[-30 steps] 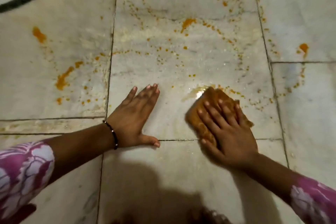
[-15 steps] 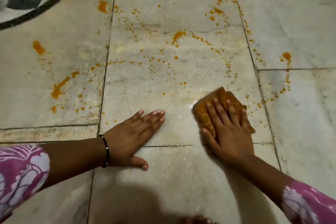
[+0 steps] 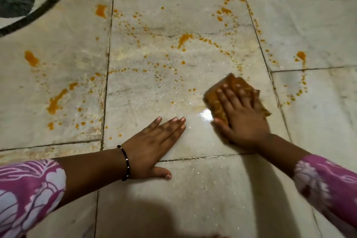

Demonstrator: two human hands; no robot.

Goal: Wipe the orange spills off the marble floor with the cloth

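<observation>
Left-slab spills: orange streaks and droplets (image 3: 56, 100) are lying on the marble floor (image 3: 301, 15) to the left of the seam, well apart from the cloth and beyond the left hand.
Left hand: the left hand (image 3: 152, 145) is being laid flat on the marble, fingers straight and together, pointing up and to the right; nothing is being held, and weight seems to be borne on it.
Centre spills: droplets (image 3: 164, 75) are scattered ahead of both hands, up the slab.
Cloth: the orange cloth (image 3: 218, 100) is being pressed to the floor, its long axis running away from the person, leaning left.
Right hand: the right hand (image 3: 241, 116) is being spread flat over the cloth, fingers straight.
Right spills: spots (image 3: 297, 92) are lying just right of the cloth.
Judgement: the right hand is nearer every remaining spill; a forward push is probably being called for.
</observation>
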